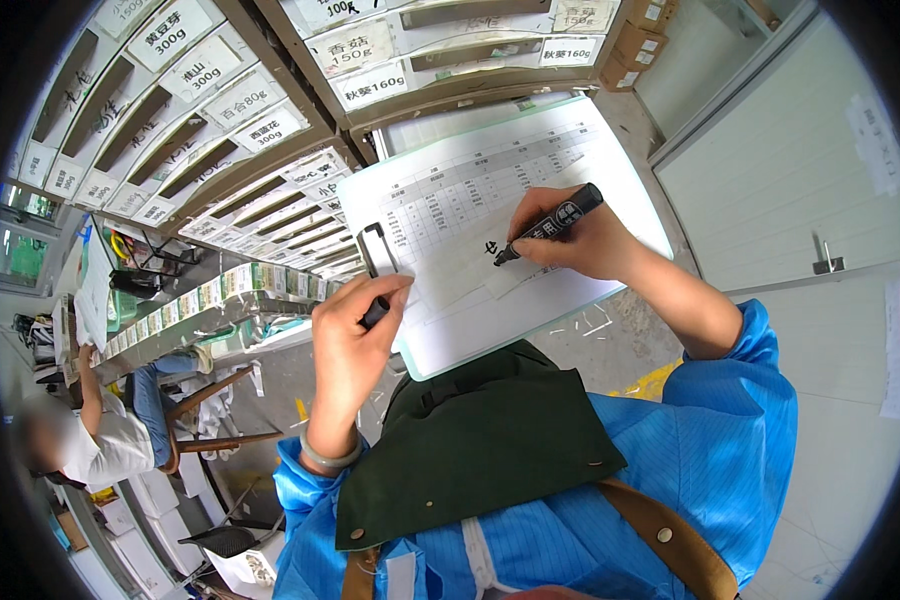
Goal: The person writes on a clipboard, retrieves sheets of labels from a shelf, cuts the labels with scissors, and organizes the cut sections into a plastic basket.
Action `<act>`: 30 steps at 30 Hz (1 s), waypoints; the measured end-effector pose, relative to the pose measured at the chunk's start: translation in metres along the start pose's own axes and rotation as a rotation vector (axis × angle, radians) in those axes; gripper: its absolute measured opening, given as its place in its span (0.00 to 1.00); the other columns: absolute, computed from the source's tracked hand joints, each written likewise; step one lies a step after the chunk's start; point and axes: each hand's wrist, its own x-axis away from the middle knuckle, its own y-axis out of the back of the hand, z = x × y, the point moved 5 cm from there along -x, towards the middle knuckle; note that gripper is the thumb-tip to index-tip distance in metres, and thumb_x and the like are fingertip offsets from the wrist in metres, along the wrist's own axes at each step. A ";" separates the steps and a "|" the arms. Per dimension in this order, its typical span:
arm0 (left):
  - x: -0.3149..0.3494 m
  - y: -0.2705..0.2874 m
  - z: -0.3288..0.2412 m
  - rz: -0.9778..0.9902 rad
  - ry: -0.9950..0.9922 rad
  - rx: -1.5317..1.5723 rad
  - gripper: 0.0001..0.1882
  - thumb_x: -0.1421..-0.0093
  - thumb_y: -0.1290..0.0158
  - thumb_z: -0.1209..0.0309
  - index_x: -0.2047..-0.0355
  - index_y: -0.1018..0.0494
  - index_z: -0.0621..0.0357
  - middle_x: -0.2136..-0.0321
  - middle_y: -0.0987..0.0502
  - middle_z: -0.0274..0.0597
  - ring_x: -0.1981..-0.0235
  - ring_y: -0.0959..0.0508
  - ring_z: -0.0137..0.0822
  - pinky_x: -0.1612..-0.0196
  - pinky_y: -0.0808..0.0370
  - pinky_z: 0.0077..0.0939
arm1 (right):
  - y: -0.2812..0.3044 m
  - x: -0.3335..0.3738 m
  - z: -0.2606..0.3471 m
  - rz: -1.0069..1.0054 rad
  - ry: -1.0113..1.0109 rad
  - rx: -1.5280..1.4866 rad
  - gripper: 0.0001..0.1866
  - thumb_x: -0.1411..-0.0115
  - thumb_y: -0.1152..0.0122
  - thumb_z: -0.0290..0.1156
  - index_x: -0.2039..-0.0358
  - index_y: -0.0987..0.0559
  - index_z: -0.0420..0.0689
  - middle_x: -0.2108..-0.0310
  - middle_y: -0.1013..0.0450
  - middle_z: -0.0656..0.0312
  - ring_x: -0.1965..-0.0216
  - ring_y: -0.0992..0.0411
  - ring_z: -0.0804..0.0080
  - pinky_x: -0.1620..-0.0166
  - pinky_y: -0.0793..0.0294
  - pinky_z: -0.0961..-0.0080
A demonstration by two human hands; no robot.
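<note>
My right hand (pixel 592 243) is closed around a thick black marker (pixel 560 221), its tip on a small white slip of paper (pixel 478 268) where a few dark strokes stand. The slip lies over a printed table sheet (pixel 440 205) on a pale clipboard (pixel 610 150) with a dark metal clip (pixel 374 246) at its left edge. Beside that clip, my left hand (pixel 348 335) is closed on the black marker cap (pixel 374 312), thumb and forefinger at the paper's edge. The clipboard tilts in front of my dark green apron (pixel 480 440).
Labelled white drawers in racks (pixel 205 75) rise ahead and to the left. A white door (pixel 810 170) with a handle stands on the right. At the left, a person (pixel 120 430) sits on a wooden chair (pixel 225 440) beside a long bench. Cardboard boxes (pixel 638 48) are stacked at the back.
</note>
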 end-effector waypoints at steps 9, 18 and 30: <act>0.001 -0.001 0.000 -0.017 0.000 0.020 0.06 0.49 0.46 0.81 0.69 0.24 0.64 0.81 0.28 0.43 0.83 0.29 0.31 0.78 0.35 0.20 | 0.001 0.000 -0.002 -0.042 0.034 -0.016 0.05 0.51 0.39 0.26 0.73 0.25 0.41 0.80 0.32 0.69 0.78 0.37 0.85 0.74 0.38 0.86; 0.001 -0.001 0.002 -0.005 0.030 0.031 0.06 0.49 0.46 0.82 0.69 0.24 0.64 0.81 0.28 0.42 0.82 0.30 0.29 0.78 0.35 0.20 | 0.001 0.002 0.003 -0.014 0.021 0.029 0.04 0.52 0.40 0.23 0.74 0.25 0.41 0.78 0.31 0.68 0.78 0.36 0.85 0.74 0.37 0.87; 0.001 -0.001 0.002 0.019 0.067 0.047 0.06 0.48 0.46 0.81 0.69 0.24 0.66 0.78 0.26 0.40 0.79 0.31 0.25 0.75 0.36 0.17 | 0.020 0.011 0.000 -0.170 0.024 0.034 0.05 0.49 0.40 0.24 0.71 0.25 0.39 0.76 0.30 0.67 0.73 0.35 0.83 0.68 0.34 0.83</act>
